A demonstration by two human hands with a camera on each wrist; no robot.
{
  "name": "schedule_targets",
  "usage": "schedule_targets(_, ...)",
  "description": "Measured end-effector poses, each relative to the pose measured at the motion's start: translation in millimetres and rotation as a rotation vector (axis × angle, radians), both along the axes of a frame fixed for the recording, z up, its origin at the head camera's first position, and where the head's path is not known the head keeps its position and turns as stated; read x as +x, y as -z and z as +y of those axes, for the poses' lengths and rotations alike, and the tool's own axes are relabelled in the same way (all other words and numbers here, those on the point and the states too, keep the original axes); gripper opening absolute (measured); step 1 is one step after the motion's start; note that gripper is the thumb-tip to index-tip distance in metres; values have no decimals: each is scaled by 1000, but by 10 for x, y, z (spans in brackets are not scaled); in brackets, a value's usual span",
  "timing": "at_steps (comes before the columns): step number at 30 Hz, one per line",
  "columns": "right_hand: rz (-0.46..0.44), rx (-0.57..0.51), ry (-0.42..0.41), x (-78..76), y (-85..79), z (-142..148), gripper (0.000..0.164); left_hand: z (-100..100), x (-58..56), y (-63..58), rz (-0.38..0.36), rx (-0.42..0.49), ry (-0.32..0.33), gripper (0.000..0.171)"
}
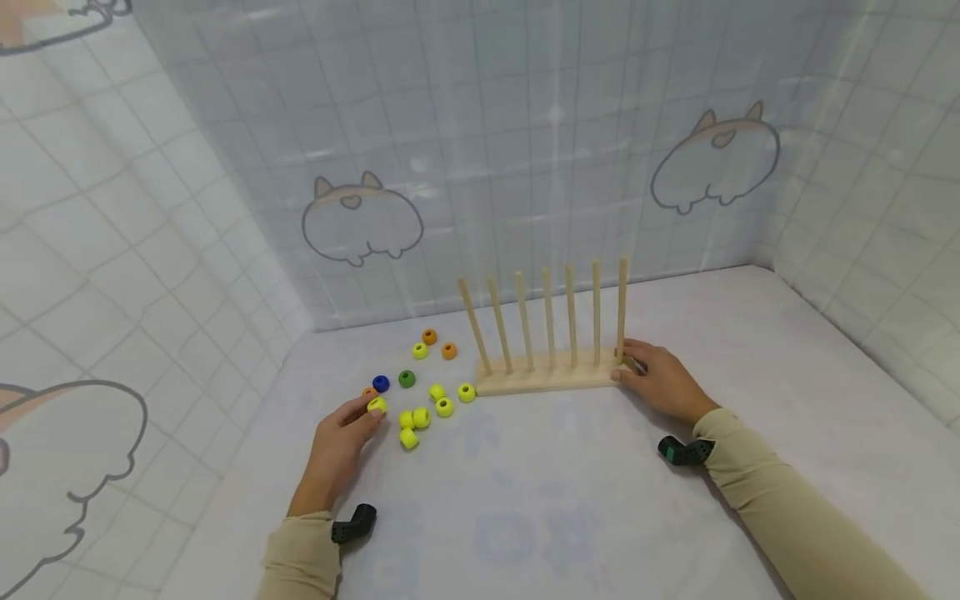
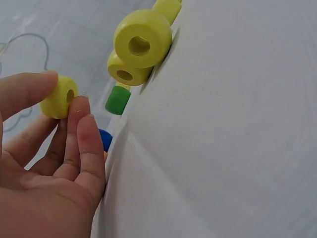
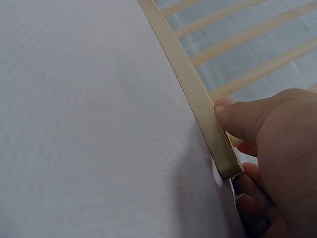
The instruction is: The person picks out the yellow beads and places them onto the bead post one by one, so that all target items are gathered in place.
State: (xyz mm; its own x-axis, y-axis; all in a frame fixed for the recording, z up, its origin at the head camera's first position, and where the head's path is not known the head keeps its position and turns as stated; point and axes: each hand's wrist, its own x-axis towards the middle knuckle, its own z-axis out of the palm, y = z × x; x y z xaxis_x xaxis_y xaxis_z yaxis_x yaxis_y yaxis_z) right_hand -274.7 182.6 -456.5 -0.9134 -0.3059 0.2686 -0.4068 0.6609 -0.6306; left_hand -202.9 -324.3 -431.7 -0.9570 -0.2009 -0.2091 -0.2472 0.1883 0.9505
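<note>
Between thumb and fingertips, my left hand [image 1: 337, 447] pinches a yellow bead [image 2: 60, 99]; in the left wrist view the bead is off the cloth and its hole faces sideways. A wooden peg rack [image 1: 547, 381] stands at the centre, with several thin upright pegs in a flat base. My right hand [image 1: 667, 385] grips the right end of that base, the thumb on its top near the front edge in the right wrist view, the other fingers partly hidden behind. The pegs I see carry no beads.
Loose yellow beads [image 1: 445, 407] lie between the left hand and the rack. Behind them are a green bead [image 1: 407, 379], a blue bead [image 1: 381, 383] and orange beads [image 1: 449, 351]. White cloth [image 1: 480, 500] covers the table, with tile-patterned sheeting [image 1: 495, 150] behind and at both sides.
</note>
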Motion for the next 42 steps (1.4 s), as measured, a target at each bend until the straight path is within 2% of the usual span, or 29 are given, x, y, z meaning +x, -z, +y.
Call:
schedule_targets(3,6,-9,4,18,4,-16,51,3,-3,-21,2,7,13,56)
schedule_targets(7,13,-10,5,29,-1,-35,50,31,-29,-90,25,-38,65,55)
schedule_targets(12,5,9,18,21,4,13,52,196,-127,-200,62,-49,105,54)
schedule_targets(21,-25,-12,11,15,-8,49,53,513,-305,-262,115,110,99,50)
schedule_targets(32,-18,-23,7,27,17,44,52,661,-385,-390,157,185,104,48)
schedule_targets(42,-11,-42,9,25,24,26,50,760,-441,-512,204,252,161,49)
